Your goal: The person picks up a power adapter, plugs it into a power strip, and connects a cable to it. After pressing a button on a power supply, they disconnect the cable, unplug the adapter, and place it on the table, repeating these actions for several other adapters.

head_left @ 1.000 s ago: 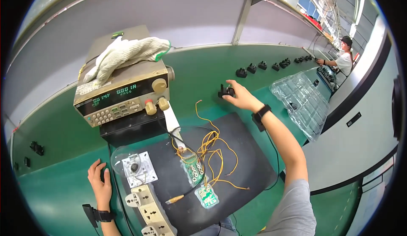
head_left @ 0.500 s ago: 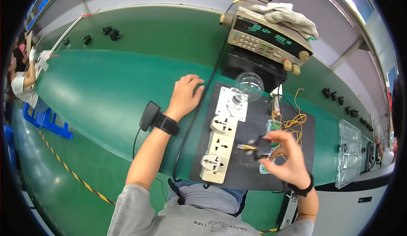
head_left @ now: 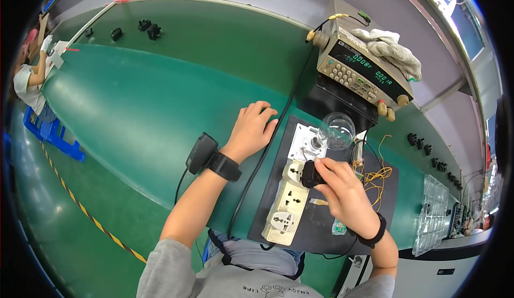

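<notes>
A small black power adapter is gripped between the thumb and fingers of my right hand. It sits right at the upper socket of a cream power strip; whether its pins are inside is hidden. My left hand lies on the green tabletop, fingers spread and empty, beside a black cable. Just beyond the strip is a white plate with a lamp holder, bearing a clear glass bulb. The strip rests on a dark grey mat.
A bench meter with a lit display stands on a black box, a knitted glove on top. Yellow wires lie right of my right hand. Clear plastic trays stand far right. Black adapters sit along the back; another person works far left.
My right hand has carried the adapter left and away from me, from over the mat to the strip's upper socket. My left hand stays on the tabletop. The whole view has shifted slightly.
</notes>
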Demonstrator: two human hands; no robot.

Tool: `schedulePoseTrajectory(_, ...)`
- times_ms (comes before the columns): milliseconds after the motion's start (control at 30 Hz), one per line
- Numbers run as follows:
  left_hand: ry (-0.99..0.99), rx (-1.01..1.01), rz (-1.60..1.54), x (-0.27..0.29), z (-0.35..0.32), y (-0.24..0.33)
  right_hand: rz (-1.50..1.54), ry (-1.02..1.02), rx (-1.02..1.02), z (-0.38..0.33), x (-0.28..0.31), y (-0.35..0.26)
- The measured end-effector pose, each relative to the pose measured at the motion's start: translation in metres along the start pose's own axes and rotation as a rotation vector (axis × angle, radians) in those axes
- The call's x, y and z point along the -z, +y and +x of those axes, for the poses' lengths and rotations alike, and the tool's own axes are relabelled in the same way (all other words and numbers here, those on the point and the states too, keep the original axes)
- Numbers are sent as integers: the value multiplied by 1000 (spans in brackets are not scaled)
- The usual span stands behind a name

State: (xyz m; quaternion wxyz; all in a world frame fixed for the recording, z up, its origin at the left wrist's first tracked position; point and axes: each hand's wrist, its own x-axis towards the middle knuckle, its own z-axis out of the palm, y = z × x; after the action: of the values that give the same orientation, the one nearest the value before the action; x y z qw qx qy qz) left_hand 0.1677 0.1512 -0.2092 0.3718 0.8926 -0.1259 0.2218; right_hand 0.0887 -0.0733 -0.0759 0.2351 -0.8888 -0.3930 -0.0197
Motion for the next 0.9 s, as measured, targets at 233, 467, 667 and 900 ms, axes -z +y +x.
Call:
schedulePoseTrajectory(233, -26, -14, -46, 4, 8, 20, -305, -67, 14, 7, -12, -12)
schedulePoseTrajectory(467, -233, -294, -408, 30, 1, 68, 47, 68, -222, -41, -6, 28)
schedulePoseTrajectory(667, -440, -381, -338, 21, -11, 92, -80, 139, -263, -74, -13, 39)
schedulePoseTrajectory(900, -468, -325, -363, 18, -9, 93, 196, 187, -409, -54, -5, 38)
